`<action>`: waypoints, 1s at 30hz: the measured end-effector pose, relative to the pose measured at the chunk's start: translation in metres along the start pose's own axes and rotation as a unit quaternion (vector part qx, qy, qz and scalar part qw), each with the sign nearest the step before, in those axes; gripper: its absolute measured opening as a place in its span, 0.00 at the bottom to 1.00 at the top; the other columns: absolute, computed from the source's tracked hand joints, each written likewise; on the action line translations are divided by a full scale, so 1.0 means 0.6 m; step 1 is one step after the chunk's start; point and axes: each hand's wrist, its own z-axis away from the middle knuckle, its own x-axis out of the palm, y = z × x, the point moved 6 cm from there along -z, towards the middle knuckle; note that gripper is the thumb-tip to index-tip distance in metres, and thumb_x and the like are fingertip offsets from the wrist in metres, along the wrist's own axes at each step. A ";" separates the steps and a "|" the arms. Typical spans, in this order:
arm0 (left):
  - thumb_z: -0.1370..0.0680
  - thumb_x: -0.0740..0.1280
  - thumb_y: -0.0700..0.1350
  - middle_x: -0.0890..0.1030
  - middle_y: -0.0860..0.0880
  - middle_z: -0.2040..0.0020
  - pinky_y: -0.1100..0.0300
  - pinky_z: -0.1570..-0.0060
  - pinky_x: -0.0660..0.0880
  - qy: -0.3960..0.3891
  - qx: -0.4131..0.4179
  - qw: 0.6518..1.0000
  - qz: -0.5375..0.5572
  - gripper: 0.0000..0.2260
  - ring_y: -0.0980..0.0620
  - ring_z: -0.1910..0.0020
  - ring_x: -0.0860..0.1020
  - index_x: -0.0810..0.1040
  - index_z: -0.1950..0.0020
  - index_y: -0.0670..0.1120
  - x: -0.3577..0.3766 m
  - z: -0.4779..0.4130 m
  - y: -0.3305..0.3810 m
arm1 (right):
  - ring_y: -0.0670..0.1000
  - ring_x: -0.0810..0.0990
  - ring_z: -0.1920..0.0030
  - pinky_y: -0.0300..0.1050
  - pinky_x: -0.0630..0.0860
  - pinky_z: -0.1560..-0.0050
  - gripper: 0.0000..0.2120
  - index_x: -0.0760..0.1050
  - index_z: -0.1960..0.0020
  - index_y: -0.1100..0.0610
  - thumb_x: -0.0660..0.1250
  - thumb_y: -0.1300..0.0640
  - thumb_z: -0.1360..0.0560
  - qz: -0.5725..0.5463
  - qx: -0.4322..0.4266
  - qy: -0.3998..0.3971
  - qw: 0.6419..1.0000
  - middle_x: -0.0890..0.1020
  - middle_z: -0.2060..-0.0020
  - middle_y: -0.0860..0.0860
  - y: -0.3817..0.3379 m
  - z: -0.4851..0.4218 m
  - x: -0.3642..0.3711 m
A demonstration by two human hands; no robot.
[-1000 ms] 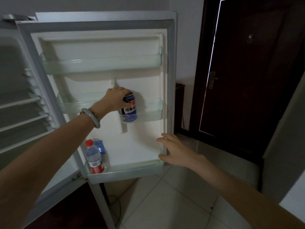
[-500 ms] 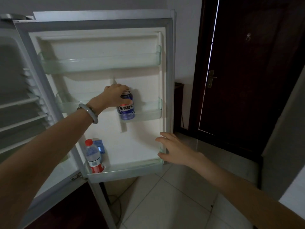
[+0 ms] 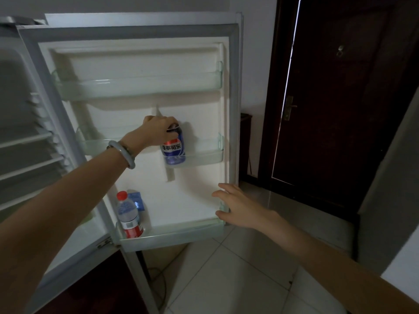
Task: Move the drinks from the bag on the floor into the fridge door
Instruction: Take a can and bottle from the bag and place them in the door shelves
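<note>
Glossy metal can (image 3: 173, 146), clear plastic shelf rails (image 3: 204, 156), glossy floor tiles (image 3: 226, 279), dark wooden door (image 3: 340, 98).

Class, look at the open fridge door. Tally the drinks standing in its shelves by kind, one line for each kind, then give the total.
Cans: 1, the blue can in the middle shelf, held by the left hand.
Bottles: 1, the red-capped bottle in the bottom shelf.
Total: 2

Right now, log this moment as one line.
left hand: gripping can in middle shelf | right hand: open by door edge | bottle: bottom shelf
</note>
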 end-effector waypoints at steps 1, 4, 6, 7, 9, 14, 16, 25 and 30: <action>0.24 0.61 0.47 0.79 0.43 0.45 0.48 0.40 0.62 0.001 -0.001 1.000 0.005 0.15 0.42 0.46 0.75 0.70 0.38 0.47 0.000 0.000 -0.001 | 0.53 0.50 0.25 0.49 0.57 0.29 0.26 0.62 0.28 0.56 0.63 0.52 0.23 -0.001 -0.001 0.000 1.000 0.55 0.25 0.56 -0.001 -0.001 0.001; 0.26 0.63 0.44 0.78 0.43 0.45 0.49 0.40 0.62 0.006 0.001 1.000 0.018 0.16 0.41 0.45 0.74 0.69 0.38 0.46 -0.004 0.001 0.001 | 0.52 0.50 0.25 0.50 0.58 0.29 0.26 0.62 0.28 0.56 0.63 0.52 0.23 -0.002 -0.003 -0.002 1.000 0.55 0.25 0.56 -0.003 -0.001 0.002; 0.27 0.63 0.43 0.78 0.43 0.45 0.49 0.40 0.62 0.009 0.003 1.000 0.026 0.17 0.41 0.45 0.74 0.69 0.38 0.47 -0.007 0.002 0.003 | 0.52 0.50 0.25 0.49 0.58 0.29 0.26 0.62 0.28 0.56 0.63 0.51 0.23 0.000 -0.005 -0.002 1.000 0.55 0.25 0.55 -0.005 -0.001 0.001; 0.27 0.63 0.42 0.78 0.43 0.45 0.49 0.41 0.62 0.009 0.003 1.000 0.027 0.17 0.41 0.45 0.74 0.69 0.38 0.47 -0.008 0.003 0.004 | 0.52 0.51 0.25 0.49 0.58 0.29 0.26 0.62 0.28 0.56 0.63 0.51 0.23 0.000 -0.006 -0.001 1.000 0.55 0.25 0.55 -0.005 -0.002 0.001; 0.28 0.64 0.41 0.78 0.43 0.45 0.49 0.41 0.62 0.007 0.007 1.000 0.030 0.18 0.41 0.45 0.73 0.69 0.38 0.48 -0.009 0.005 0.005 | 0.52 0.51 0.25 0.49 0.58 0.29 0.25 0.62 0.28 0.55 0.63 0.52 0.23 0.000 -0.007 -0.001 1.000 0.55 0.25 0.55 -0.007 -0.002 0.000; 0.29 0.66 0.40 0.77 0.42 0.43 0.49 0.41 0.62 -0.004 0.002 0.999 0.049 0.21 0.40 0.43 0.72 0.67 0.37 0.47 -0.011 0.007 0.007 | 0.51 0.50 0.25 0.51 0.59 0.29 0.25 0.62 0.28 0.56 0.63 0.52 0.23 0.004 -0.006 -0.005 1.000 0.55 0.25 0.55 -0.008 -0.002 0.000; 0.30 0.67 0.41 0.76 0.42 0.39 0.48 0.39 0.61 -0.018 -0.001 0.998 0.057 0.24 0.40 0.41 0.71 0.64 0.35 0.48 -0.008 0.007 0.006 | 0.51 0.50 0.25 0.51 0.60 0.29 0.25 0.62 0.28 0.56 0.62 0.51 0.23 0.007 -0.006 -0.008 1.000 0.54 0.25 0.55 -0.008 -0.004 0.001; 0.27 0.64 0.46 0.77 0.42 0.41 0.49 0.39 0.61 -0.036 -0.008 0.999 -0.009 0.22 0.40 0.40 0.71 0.66 0.32 0.49 -0.008 0.001 0.010 | 0.52 0.52 0.26 0.47 0.58 0.30 0.23 0.65 0.30 0.56 0.62 0.53 0.23 0.007 -0.014 -0.003 1.000 0.56 0.25 0.56 -0.006 -0.004 0.000; 0.27 0.64 0.46 0.76 0.41 0.40 0.48 0.39 0.62 -0.033 -0.006 0.999 -0.009 0.22 0.40 0.40 0.70 0.67 0.33 0.48 -0.009 0.004 0.011 | 0.52 0.52 0.26 0.47 0.58 0.30 0.23 0.65 0.30 0.56 0.62 0.53 0.23 0.006 -0.015 -0.008 1.000 0.55 0.25 0.56 -0.008 -0.004 -0.001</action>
